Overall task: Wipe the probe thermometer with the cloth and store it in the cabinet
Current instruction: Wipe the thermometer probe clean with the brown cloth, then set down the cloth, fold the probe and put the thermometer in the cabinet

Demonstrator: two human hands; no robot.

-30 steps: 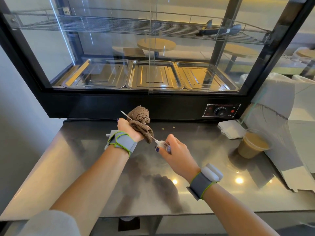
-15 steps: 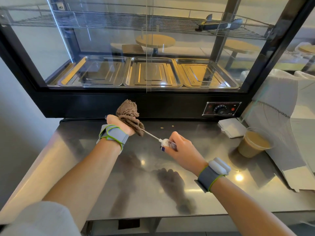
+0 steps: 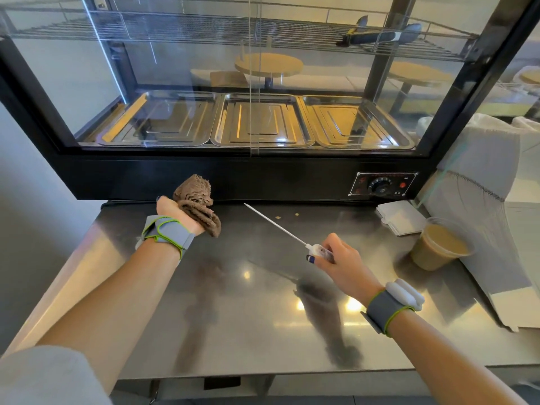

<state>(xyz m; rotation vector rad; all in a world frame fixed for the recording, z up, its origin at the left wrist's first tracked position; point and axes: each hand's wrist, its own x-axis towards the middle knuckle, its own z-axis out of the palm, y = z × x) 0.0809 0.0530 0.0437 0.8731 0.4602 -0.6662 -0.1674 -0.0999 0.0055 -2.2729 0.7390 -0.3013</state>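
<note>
My right hand (image 3: 340, 263) grips the white handle of the probe thermometer (image 3: 280, 228). Its thin metal stem points up and to the left over the steel counter, free of the cloth. My left hand (image 3: 175, 213) is closed on a bunched brown cloth (image 3: 197, 204), left of the probe's tip and apart from it. Behind both hands stands the glass display cabinet (image 3: 263, 173) with a black frame and three steel trays (image 3: 258, 122) on its floor.
A plastic cup of brown drink (image 3: 438, 248) and a stack of white napkins (image 3: 400, 217) sit at the counter's right, next to a white box (image 3: 496, 206). Dark tongs (image 3: 380, 35) lie on the cabinet's wire shelf. A control dial panel (image 3: 381, 184) is on the cabinet's base.
The cloth has slid off the probe's stem. My left hand moved left with the cloth, my right hand moved right and nearer with the thermometer, so the whole stem shows.
</note>
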